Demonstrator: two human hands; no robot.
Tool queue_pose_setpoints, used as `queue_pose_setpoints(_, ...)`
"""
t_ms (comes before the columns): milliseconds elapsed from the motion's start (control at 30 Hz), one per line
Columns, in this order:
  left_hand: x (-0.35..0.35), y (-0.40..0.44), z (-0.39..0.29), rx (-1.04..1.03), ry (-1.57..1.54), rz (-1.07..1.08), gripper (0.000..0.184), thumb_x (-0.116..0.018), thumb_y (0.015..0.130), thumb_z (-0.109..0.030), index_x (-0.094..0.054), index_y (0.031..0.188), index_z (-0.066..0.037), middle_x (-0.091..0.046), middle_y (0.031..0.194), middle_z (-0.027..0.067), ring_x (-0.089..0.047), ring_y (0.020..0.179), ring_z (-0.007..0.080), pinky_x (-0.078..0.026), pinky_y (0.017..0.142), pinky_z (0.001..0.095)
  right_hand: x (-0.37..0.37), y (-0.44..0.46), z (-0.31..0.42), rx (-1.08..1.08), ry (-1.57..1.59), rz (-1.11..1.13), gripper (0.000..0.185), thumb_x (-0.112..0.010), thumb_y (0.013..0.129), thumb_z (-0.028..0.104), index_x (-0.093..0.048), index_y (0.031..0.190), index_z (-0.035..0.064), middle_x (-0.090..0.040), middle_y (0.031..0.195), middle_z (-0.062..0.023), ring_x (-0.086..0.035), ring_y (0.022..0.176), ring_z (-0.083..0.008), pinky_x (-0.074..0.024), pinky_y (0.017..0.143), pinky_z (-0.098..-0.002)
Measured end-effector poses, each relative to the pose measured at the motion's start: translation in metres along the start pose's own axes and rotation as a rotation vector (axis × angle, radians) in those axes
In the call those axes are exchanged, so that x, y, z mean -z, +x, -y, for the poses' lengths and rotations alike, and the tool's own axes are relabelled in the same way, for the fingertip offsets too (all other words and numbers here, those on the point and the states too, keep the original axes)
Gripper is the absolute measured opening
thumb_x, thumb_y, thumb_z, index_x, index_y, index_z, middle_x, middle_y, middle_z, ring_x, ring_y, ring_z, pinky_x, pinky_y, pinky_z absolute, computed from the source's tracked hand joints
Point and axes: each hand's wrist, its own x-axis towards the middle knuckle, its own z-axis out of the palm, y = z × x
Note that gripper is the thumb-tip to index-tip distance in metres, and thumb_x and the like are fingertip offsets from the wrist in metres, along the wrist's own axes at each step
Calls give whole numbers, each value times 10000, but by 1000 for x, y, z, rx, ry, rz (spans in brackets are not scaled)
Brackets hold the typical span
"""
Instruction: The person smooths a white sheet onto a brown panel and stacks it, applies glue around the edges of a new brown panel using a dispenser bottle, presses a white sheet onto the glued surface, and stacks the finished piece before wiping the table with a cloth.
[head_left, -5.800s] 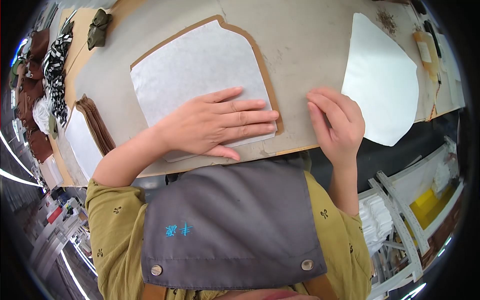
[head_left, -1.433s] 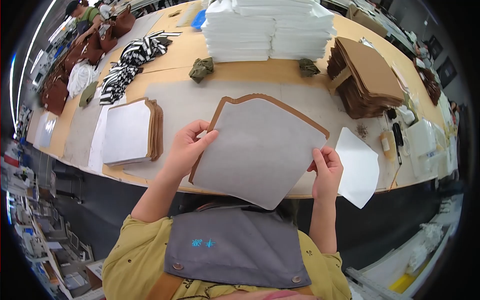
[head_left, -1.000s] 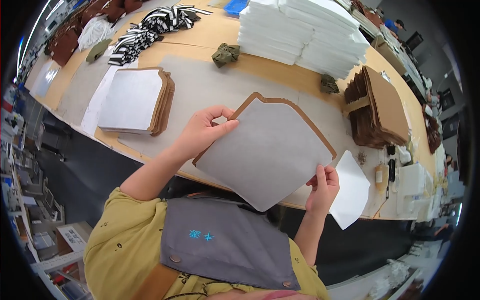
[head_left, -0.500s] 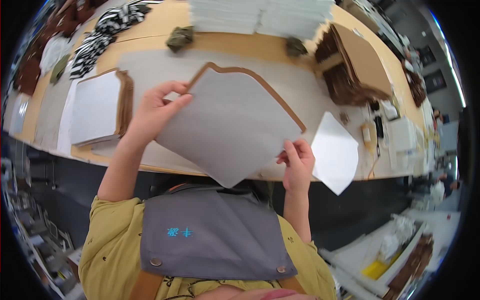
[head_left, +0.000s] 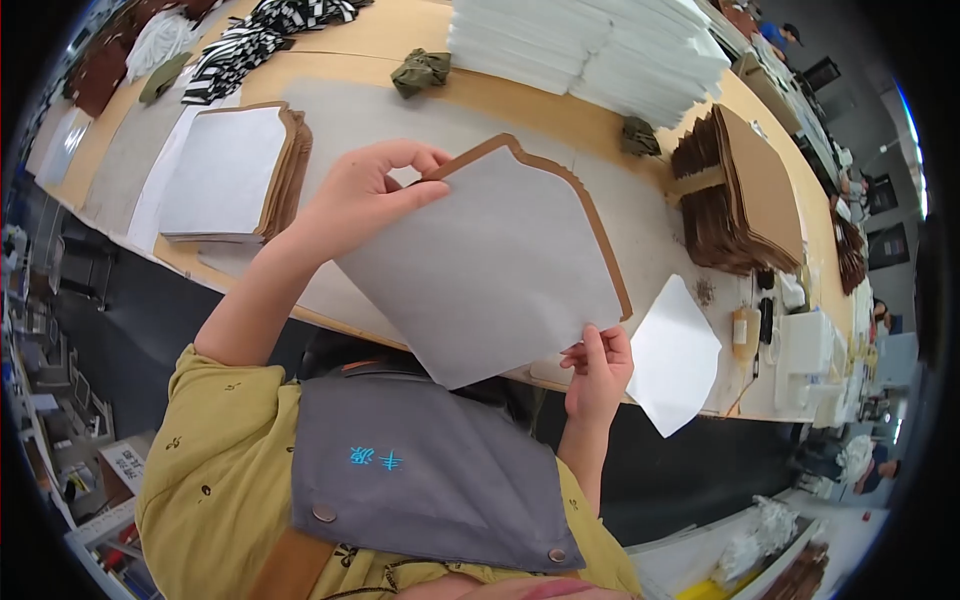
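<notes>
A brown panel with a white sheet on its face (head_left: 490, 260) is held up above the table's front edge, tilted, its brown border showing along the top and right. My left hand (head_left: 375, 195) pinches its upper left edge between thumb and fingers. At the lower right corner, my right hand (head_left: 598, 365) grips it with thumb and fingertips. A stack of white-faced brown panels (head_left: 225, 170) lies on the table to the left. Right of my right hand, a loose white sheet (head_left: 675, 350) overhangs the table edge.
Behind stand a tall white stack (head_left: 590, 50) and a brown panel stack (head_left: 750, 190). Two dark green bundles (head_left: 420, 72) (head_left: 640, 136), striped strips (head_left: 240, 55) and a yellowish bottle (head_left: 741, 332) lie on the table (head_left: 350, 110). People are at the far right.
The panel lay flat under my left hand earlier; now both hands hold it raised. Over the last second it has turned clockwise, its right corner lower. The view has shifted too.
</notes>
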Motion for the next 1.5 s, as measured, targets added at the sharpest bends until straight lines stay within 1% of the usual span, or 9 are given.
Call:
queue_pose_setpoints(800, -6, 79, 8, -316, 593, 83, 198, -711, 948, -220, -664, 1021, -42, -712, 1116, -33, -528, 667, 52, -459, 639, 219, -11, -30, -12, -336, 11, 206, 188, -636, 993, 134, -587, 1116, 1, -722, 926, -145, -739, 761, -209, -549, 630, -267)
queue_pose_setpoints(900, -18, 94, -10, -286, 784, 222, 274, -658, 988, -261, -664, 1180, -65, -703, 1199, 44, -637, 813, 138, -518, 717, 266, -12, -31, -14, -397, -8, 168, 202, -642, 996, 149, -582, 1120, 1, -725, 919, -151, -734, 759, -202, -546, 630, -264)
queue_pose_setpoints(967, -18, 101, -18, -258, 655, 551, 685, -505, 1002, -465, -412, 1507, -12, -438, 1548, 209, -361, 1474, 321, -227, 1227, 470, -10, -34, -12, -422, -35, 107, 206, -643, 998, 154, -580, 1118, -1, -724, 917, -151, -732, 760, -194, -543, 627, -262)
queue_pose_setpoints(1000, -27, 96, -1, -256, 655, 553, 685, -505, 1002, -465, -412, 1507, -12, -438, 1548, 209, -361, 1474, 321, -227, 1227, 470, -4, -36, -9, -357, -144, 40, 198, -653, 995, 147, -582, 1102, -4, -719, 899, -138, -718, 760, -175, -537, 644, -261)
queue_pose_setpoints(1067, -54, 76, 46, -608, 643, 37, 354, -601, 1021, -279, -617, 1318, -87, -655, 1312, 127, -669, 1070, 259, -546, 871, 340, 7, -37, -7, -292, -250, -35, 191, -663, 993, 140, -585, 1086, -7, -714, 881, -125, -705, 761, -156, -530, 660, -260)
queue_pose_setpoints(1100, -53, 61, 44, -478, 639, 136, 430, -567, 1037, -265, -539, 1423, -79, -575, 1425, 168, -556, 1302, 338, -473, 1045, 406, 15, -39, -9, -121, -424, -128, 190, -675, 984, 133, -586, 1087, 0, -707, 870, -104, -690, 744, -139, -522, 651, -257)
queue_pose_setpoints(1200, -53, 24, 72, -423, 675, 116, 508, -532, 1045, -312, -471, 1460, -26, -509, 1481, 187, -502, 1335, 366, -391, 1121, 447, 26, -35, -17, 146, -709, -235, 229, -709, 948, 83, -593, 1130, 6, -685, 826, -64, -664, 705, -131, -521, 635, -259)
queue_pose_setpoints(1333, -50, -27, 94, -313, 841, 100, 602, -530, 1037, -307, -350, 1541, -31, -368, 1589, 182, -389, 1435, 365, -305, 1178, 496, -16, -8, -23, 674, -1157, 217, 604, -755, 904, 208, -503, 1411, -3, -605, 1302, -205, -595, 1205, -342, -483, 1013, -427)
queue_pose_setpoints(1500, -54, -71, 108, -193, 1027, 84, 707, -544, 1014, -323, -252, 1587, -28, -262, 1650, 161, -264, 1521, 335, -220, 1211, 539, -88, -16, -58, 651, -1162, 679, 869, -700, 913, 463, -313, 1570, 47, -288, 1634, -178, -259, 1523, -335, -278, 1200, -464)
